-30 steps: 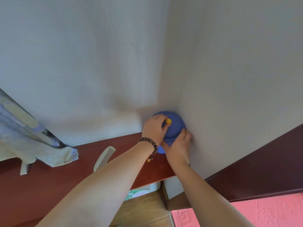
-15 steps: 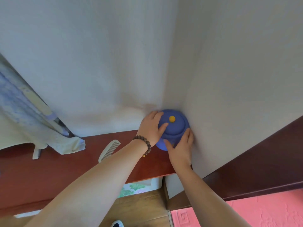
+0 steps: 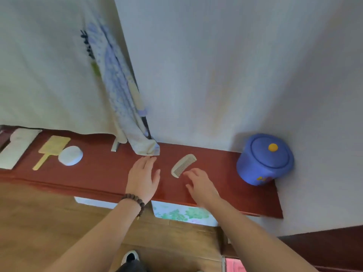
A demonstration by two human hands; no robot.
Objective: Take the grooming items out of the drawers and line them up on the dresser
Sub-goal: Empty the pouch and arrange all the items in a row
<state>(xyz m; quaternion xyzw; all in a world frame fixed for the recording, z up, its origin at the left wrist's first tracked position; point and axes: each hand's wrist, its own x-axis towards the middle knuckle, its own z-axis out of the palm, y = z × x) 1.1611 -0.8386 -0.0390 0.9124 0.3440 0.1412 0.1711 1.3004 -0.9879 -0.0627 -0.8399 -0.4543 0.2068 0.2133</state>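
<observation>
A blue lidded jar [image 3: 264, 159] with a yellow knob stands in the corner at the right end of the red-brown dresser top [image 3: 102, 173]. A cream comb [image 3: 183, 165] lies in the middle. Further left lie a round white case [image 3: 70, 155], a yellow hand mirror [image 3: 51, 151] and a folded white cloth [image 3: 17, 147]. My left hand [image 3: 144, 176] hovers open, left of the comb. My right hand [image 3: 200, 184] is open with its fingertips just below the comb, holding nothing.
A flowered cloth [image 3: 125, 107] hangs down onto the dresser top beside a metal bracket [image 3: 115, 145]. White walls meet in the corner behind the jar. Below are a wooden floor, my shoe [image 3: 130, 257] and a dark wooden ledge [image 3: 324, 248] at the right.
Both hands have let go of the blue jar and moved left to the comb. The view has swung left, showing more of the dresser top.
</observation>
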